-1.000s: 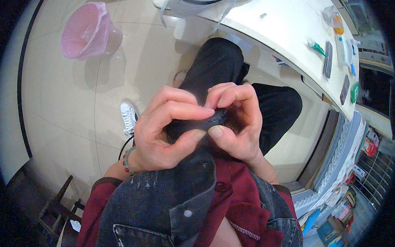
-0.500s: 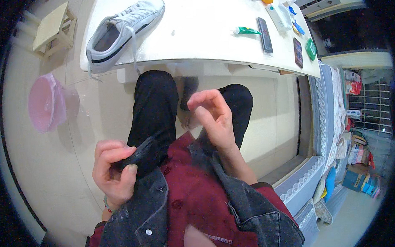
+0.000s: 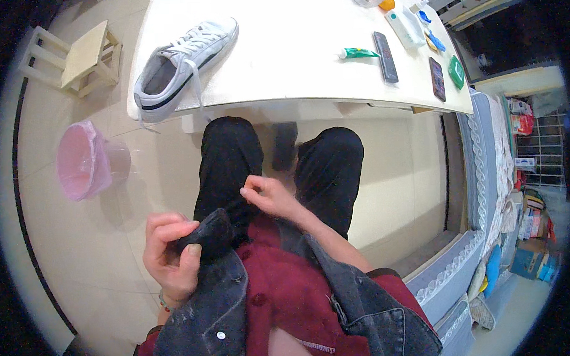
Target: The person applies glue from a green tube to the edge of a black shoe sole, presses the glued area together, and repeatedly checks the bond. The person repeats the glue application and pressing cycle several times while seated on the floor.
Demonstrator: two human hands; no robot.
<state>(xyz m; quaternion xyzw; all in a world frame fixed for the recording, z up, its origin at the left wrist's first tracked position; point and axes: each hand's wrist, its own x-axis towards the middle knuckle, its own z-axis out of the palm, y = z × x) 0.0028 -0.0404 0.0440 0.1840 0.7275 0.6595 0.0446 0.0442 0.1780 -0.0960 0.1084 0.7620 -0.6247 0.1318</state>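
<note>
A black-grey denim jacket hangs open over a maroon buttoned top. My left hand is closed on the jacket's lower front corner, thumb and fingers pinching the raised edge. Just right of that corner, above my black-trousered leg, my right hand is closed with its fingertips drawn together. Whatever may be between those fingertips is too small or hidden to make out. On the white table ahead lies a white sneaker with a dark stripe and loose laces.
A green-white tube, dark remote, phone and green round container lie on the table's right side. A pink-lined bin and wooden chair stand left. At right is a bed edge with lace-trimmed blue cover.
My right hand has swung left and down from between the knees toward the jacket corner, and its fingers have closed. The left hand keeps its grip. The view has shifted slightly.
</note>
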